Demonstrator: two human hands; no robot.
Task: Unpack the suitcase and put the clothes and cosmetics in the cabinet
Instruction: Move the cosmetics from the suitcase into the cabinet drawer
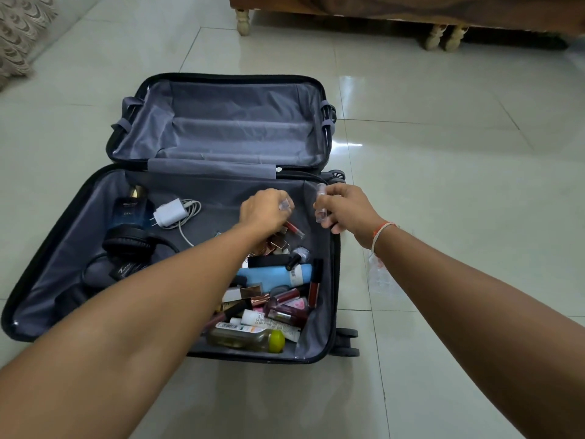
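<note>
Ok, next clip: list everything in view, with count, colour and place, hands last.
suitcase: one, black shell, grey lining, open flat on the floor
cosmetics pile: many, mixed colours, right side of near half
blue tube: one, within the pile
oil bottle: one, yellowish, green cap, near edge of pile
charger: one, white, with cable, near half
perfume bottle: one, dark blue, left of charger
headphones: one, black, near half, left
floor: pale glossy tiles
furniture legs: cream, top
clear plastic item: one, floor, right of suitcase
left hand: holds a small clear item
right hand: holds a clear tube
</note>
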